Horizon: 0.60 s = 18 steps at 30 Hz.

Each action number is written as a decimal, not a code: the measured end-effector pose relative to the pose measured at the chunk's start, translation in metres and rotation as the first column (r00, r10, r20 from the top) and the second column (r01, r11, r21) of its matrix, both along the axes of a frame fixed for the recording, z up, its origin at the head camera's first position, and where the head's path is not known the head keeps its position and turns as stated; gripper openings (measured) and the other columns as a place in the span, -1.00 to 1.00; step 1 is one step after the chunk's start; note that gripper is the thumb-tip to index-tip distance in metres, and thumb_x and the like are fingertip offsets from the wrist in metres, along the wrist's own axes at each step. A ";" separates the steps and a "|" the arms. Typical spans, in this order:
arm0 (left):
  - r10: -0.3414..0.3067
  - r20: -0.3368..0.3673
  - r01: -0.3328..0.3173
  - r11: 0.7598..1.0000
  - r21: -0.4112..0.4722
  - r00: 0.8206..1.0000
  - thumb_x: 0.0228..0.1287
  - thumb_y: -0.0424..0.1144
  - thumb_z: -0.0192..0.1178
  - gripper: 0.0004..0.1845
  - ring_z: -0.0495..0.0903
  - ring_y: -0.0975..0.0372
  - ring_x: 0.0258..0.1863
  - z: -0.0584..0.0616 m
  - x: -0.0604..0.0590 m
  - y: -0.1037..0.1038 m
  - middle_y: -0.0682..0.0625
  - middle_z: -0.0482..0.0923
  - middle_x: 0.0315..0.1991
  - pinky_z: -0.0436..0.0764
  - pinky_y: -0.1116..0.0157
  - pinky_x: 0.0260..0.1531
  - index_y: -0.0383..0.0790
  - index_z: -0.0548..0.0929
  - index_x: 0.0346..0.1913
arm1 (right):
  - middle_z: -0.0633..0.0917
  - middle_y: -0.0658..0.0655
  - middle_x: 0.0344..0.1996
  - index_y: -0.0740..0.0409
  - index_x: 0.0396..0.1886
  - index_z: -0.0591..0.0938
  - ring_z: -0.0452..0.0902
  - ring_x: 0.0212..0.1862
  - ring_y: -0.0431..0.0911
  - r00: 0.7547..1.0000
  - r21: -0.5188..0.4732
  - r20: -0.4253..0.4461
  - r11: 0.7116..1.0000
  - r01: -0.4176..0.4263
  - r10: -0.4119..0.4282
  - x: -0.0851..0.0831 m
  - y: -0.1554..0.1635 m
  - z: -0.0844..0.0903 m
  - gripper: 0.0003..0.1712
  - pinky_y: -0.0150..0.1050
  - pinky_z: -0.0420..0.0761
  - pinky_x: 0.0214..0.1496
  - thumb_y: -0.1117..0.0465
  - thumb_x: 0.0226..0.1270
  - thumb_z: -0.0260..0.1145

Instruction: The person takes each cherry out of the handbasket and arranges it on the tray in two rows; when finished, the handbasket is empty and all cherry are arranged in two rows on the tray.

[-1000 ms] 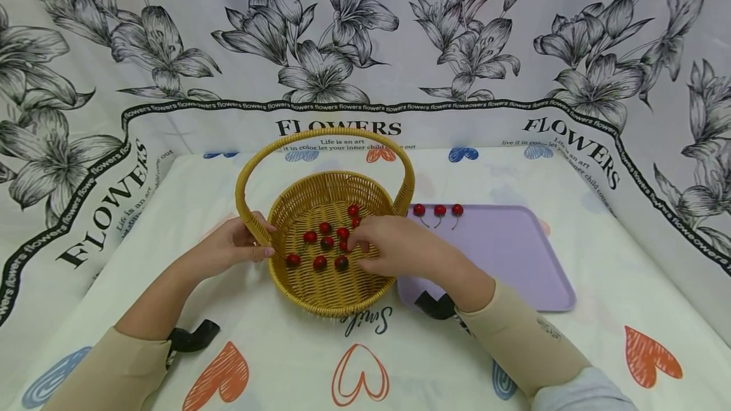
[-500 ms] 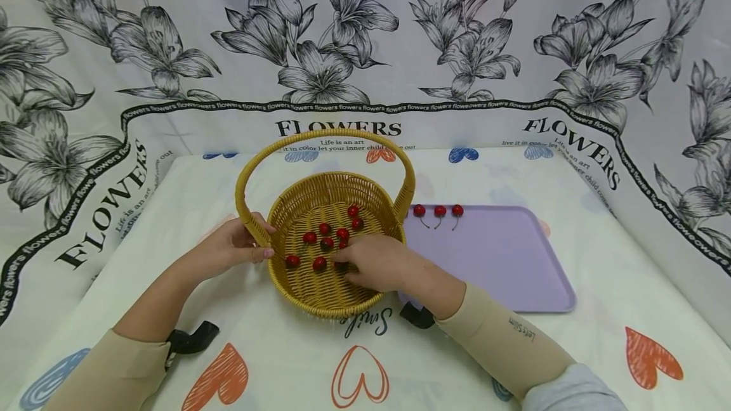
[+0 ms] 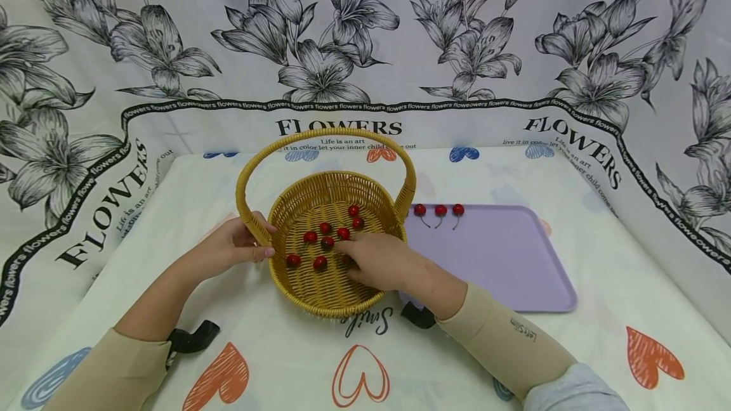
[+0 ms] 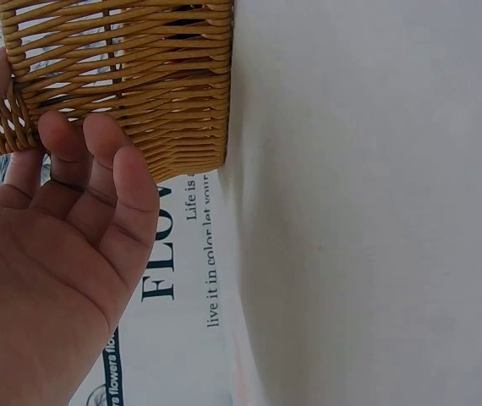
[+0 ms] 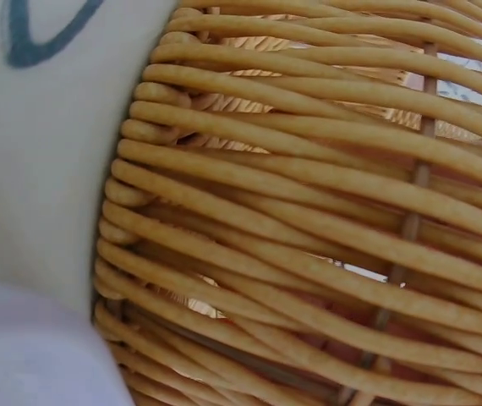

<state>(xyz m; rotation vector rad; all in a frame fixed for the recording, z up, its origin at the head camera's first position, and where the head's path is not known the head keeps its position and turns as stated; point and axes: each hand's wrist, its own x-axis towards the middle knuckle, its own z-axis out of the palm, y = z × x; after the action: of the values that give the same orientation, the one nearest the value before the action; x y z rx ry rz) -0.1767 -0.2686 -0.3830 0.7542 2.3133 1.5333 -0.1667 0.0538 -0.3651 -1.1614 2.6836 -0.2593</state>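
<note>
A yellow-brown wicker basket (image 3: 337,306) with a tall arched handle stands in the middle of the table. My left hand (image 3: 231,246) grips its left side at the handle's base, thumb in front. In the left wrist view, the fingers (image 4: 131,182) of that hand curl against the woven wall. Several red cherries (image 3: 320,263) lie spread over the basket floor. My right hand (image 3: 379,262) reaches in over the right rim, its finger and thumb closing around a cherry that is mostly hidden. From the right wrist, only the basket's outer wall (image 5: 292,186) shows, with the hand behind it.
A light purple tray (image 3: 502,259) lies right of the basket, partly behind the right forearm. Three stemmed cherries (image 3: 440,210) sit in a row along its far edge. The white tablecloth (image 3: 285,360) has printed hearts, and a flowered curtain (image 3: 365,43) hangs behind.
My right hand has moved left and toward me inside the basket, down to the front cherries, covering a cherry that was visible earlier. My left hand stays on the basket.
</note>
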 end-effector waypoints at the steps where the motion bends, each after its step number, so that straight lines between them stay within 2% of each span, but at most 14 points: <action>1: 0.002 0.002 -0.002 1.000 -0.003 1.000 0.35 -0.46 0.33 -0.68 0.57 0.17 -0.41 0.000 0.000 0.000 -0.14 0.59 -0.24 0.64 0.22 -0.38 -0.48 0.49 0.06 | 0.70 0.01 -0.04 0.07 0.23 0.65 0.60 -0.02 -0.11 1.000 0.006 -0.002 1.000 0.000 0.000 0.000 0.000 -0.001 -0.61 -0.18 0.58 0.07 0.12 0.47 0.37; 5: 0.000 0.000 0.000 1.000 -0.001 1.000 0.35 -0.46 0.33 -0.68 0.57 0.16 -0.41 0.000 0.000 0.000 -0.14 0.59 -0.23 0.64 0.23 -0.38 -0.48 0.49 0.06 | 0.73 -0.05 -0.18 0.05 0.06 0.74 0.60 -0.15 -0.18 1.000 -0.006 0.002 1.000 -0.005 0.005 -0.002 -0.001 -0.003 -0.76 -0.22 0.59 0.00 0.16 0.46 0.36; 8: -0.009 -0.002 0.009 1.000 0.010 1.000 0.35 -0.47 0.32 -0.69 0.57 0.16 -0.41 -0.001 0.000 -0.001 -0.14 0.58 -0.24 0.63 0.22 -0.38 -0.48 0.49 0.06 | 0.74 -0.07 -0.20 0.02 -0.04 0.76 0.60 -0.17 -0.20 1.000 -0.031 0.008 1.000 0.005 -0.005 -0.002 -0.001 -0.003 -0.84 -0.24 0.59 -0.02 0.18 0.45 0.37; 15: -0.017 -0.006 0.017 1.000 0.021 1.000 0.35 -0.48 0.31 -0.69 0.57 0.16 -0.42 -0.003 -0.001 -0.002 -0.13 0.58 -0.24 0.63 0.22 -0.39 -0.47 0.49 0.06 | 0.73 -0.03 -0.17 0.06 0.09 0.70 0.63 -0.12 -0.17 0.998 -0.009 -0.003 0.998 0.068 -0.068 0.000 -0.002 -0.004 -0.72 -0.22 0.61 0.00 0.15 0.44 0.39; 18: -0.021 -0.007 0.021 0.999 0.024 1.000 0.35 -0.49 0.31 -0.69 0.57 0.17 -0.42 -0.003 -0.002 -0.002 -0.13 0.58 -0.24 0.63 0.22 -0.39 -0.47 0.48 0.06 | 0.73 -0.04 -0.21 0.06 0.02 0.73 0.62 -0.14 -0.18 0.998 0.004 -0.010 0.998 0.070 -0.070 0.000 -0.001 -0.003 -0.77 -0.22 0.61 0.00 0.15 0.43 0.40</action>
<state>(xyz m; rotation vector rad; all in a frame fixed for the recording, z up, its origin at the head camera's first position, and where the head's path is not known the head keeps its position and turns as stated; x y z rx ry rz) -0.1785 -0.2702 -0.3859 0.7879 2.2881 1.5553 -0.1667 0.0523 -0.3686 -1.0721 2.7351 -0.2596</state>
